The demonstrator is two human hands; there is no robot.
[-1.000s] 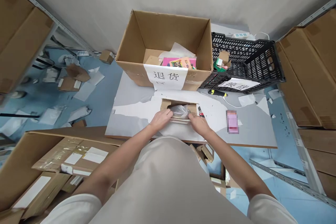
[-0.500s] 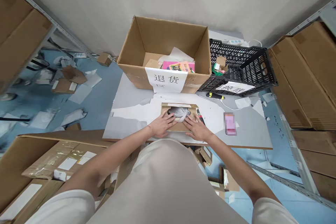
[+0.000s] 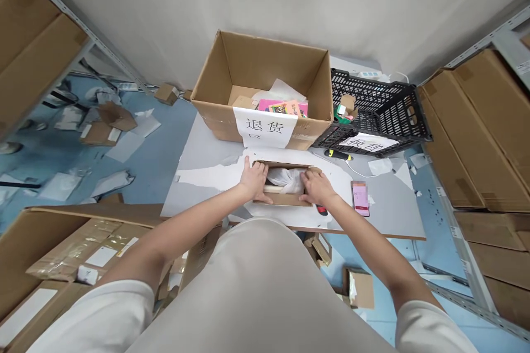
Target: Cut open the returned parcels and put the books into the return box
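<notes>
Left hand: The person's left hand [image 3: 253, 181] clasps the left end of a small open carton, fingers at the far corner, thumb toward the near edge.
Right hand: The right hand [image 3: 318, 187] holds the opposite end, fingers curled over the rim.
Small carton: The small carton [image 3: 286, 199] sits between the two hands near the front of the worktop [image 3: 389, 209], open side up.
Contents: A translucent plastic bag [image 3: 285, 178] lies inside, wrapped around something that cannot be made out.
Beside the right hand: A red-and-black tool [image 3: 322, 209] lies just under the wrist, partly hidden.
Right of the worktop: A phone [image 3: 360, 198] with a pink screen lies near a yellow-and-black tool [image 3: 338, 154].
Behind: A large cardboard box [image 3: 273, 58] bearing a white paper sign [image 3: 266, 128] contains colourful booklets [image 3: 285, 107].
Next to it: A black plastic crate [image 3: 406, 110], also carrying a paper sign, holds a small green box [image 3: 343, 114].
Floor: Loose packaging [image 3: 99, 132] litters the blue floor [image 3: 143, 162] at left.
</notes>
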